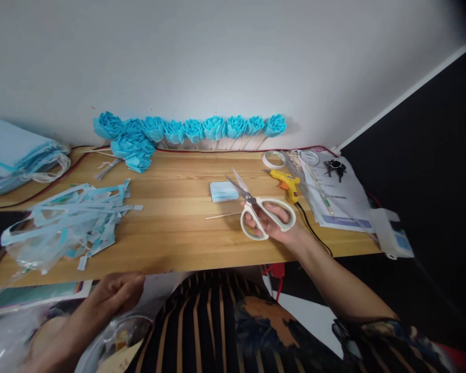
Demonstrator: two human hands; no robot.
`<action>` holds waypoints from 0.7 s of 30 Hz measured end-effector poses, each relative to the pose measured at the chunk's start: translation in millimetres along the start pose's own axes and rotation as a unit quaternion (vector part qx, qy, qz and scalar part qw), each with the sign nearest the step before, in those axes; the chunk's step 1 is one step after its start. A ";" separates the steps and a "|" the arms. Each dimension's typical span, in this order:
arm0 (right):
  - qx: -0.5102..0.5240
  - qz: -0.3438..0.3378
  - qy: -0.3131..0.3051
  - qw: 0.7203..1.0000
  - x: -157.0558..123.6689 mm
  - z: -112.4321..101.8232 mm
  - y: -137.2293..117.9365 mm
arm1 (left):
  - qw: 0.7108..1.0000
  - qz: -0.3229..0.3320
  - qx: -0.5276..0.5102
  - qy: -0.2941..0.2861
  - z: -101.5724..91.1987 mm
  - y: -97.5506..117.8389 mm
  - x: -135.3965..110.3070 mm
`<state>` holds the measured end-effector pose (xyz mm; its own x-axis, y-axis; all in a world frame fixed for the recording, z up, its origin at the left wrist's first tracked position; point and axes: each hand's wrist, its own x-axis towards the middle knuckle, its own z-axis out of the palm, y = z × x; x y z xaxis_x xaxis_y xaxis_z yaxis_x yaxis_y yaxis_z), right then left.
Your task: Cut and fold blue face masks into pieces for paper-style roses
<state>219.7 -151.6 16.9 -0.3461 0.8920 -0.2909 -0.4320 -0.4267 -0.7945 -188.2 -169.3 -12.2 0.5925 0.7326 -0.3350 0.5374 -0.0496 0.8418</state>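
My right hand [274, 224] grips white-handled scissors [256, 207] over the wooden table [178, 233], blades apart and pointing up-left. Just beyond the blades lies a small stack of folded blue pieces [223, 191], and a thin wooden stick [222, 215] lies left of the hand. My left hand [114, 293] is below the table's front edge, fingers curled, above a clear bag [120, 334] in my lap; what it holds, if anything, is hidden.
A row of blue paper flowers [194, 129] lines the wall. A pile of blue strips [70, 217] lies at the left, blue masks [19, 155] farther left. A yellow glue gun [287, 182], tape roll [274, 159], papers [334, 199] and keys [335, 167] sit right.
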 end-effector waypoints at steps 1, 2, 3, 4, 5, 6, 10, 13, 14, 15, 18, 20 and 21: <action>-0.010 0.010 -0.008 1.000 1.1 1.4 1.4 | 1.000 -0.012 0.011 -0.003 2.8 -8.2 -11.4; -0.020 0.018 -0.016 1.000 2.2 2.8 2.9 | 0.999 -0.012 0.041 -0.023 4.1 -12.9 -21.2; -0.031 0.027 -0.022 0.999 3.3 4.5 4.5 | 0.997 -0.004 0.073 -0.011 4.0 -13.2 -29.1; -0.044 0.038 -0.026 0.998 4.3 6.5 6.1 | 0.994 0.017 0.106 0.023 2.6 -8.6 -34.6; -0.059 0.047 -0.031 0.997 5.1 9.1 7.6 | 0.987 0.058 0.132 0.069 0.1 0.8 -37.0; -0.074 0.055 -0.036 0.995 5.8 12.4 8.9 | 0.976 0.098 0.153 0.117 -3.1 14.5 -36.0; -0.124 0.070 -0.064 0.988 4.2 32.9 11.5 | 0.924 0.250 0.199 0.209 -15.0 86.1 5.7; -0.143 0.080 -0.067 0.984 -3.0 49.9 10.2 | 0.885 0.344 0.215 0.230 -18.0 121.3 58.4; -0.147 0.084 -0.063 0.984 -6.0 54.3 9.3 | 0.878 0.364 0.218 0.223 -17.6 126.5 74.3; -0.147 0.085 -0.059 0.984 -9.0 57.7 8.2 | 0.876 0.375 0.223 0.206 -16.7 129.0 88.0; -0.143 0.086 -0.046 0.985 -15.6 62.7 4.7 | 0.881 0.389 0.225 0.152 -13.2 128.5 112.8; -0.144 0.083 -0.035 0.985 -17.0 63.2 2.3 | 0.888 0.386 0.218 0.122 -12.0 127.9 117.8; -0.148 0.083 -0.030 0.985 -16.8 63.2 1.3 | 0.891 0.383 0.214 0.113 -11.9 128.2 118.4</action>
<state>172.3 -176.5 54.5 -0.4436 0.7997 -0.4047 -0.1060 -0.4952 -0.8623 -56.4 -80.8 61.2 0.7746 0.4876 0.4029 0.2353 -0.8134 0.5321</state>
